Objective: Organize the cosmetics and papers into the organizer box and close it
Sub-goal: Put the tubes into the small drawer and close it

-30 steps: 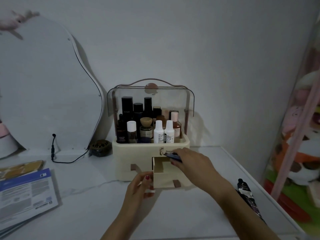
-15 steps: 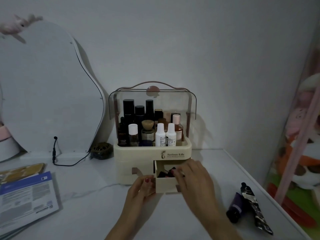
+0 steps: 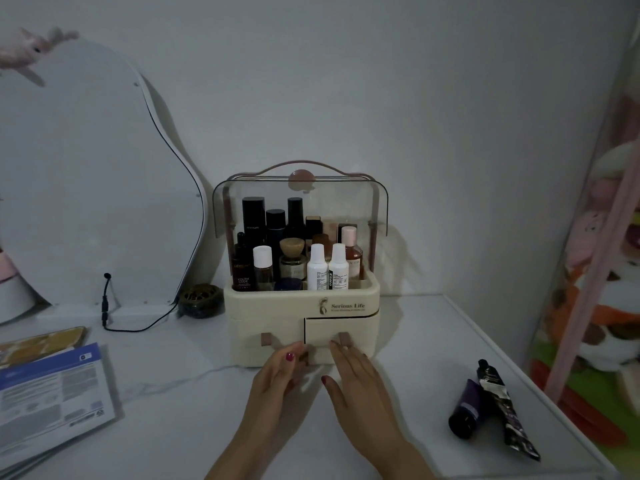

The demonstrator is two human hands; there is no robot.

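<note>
Closing drawer (image 3: 337, 336), right hand (image 3: 358, 379) now empty

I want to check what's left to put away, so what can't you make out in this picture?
Head view only:
- Right drawer contents: hidden behind its closed front.
- Papers: cut off by the left edge; print too small.
- Rear bottles in the organizer: labels hidden by front bottles, dim light.
- Tubes: labels too dark.

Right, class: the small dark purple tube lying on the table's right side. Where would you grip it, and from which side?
Grip the small dark purple tube across its rounded body from above, fingers on its two long sides. It lies flat against the patterned black tube on its right, so that finger has to wedge in at the seam; its left side is free.
</note>
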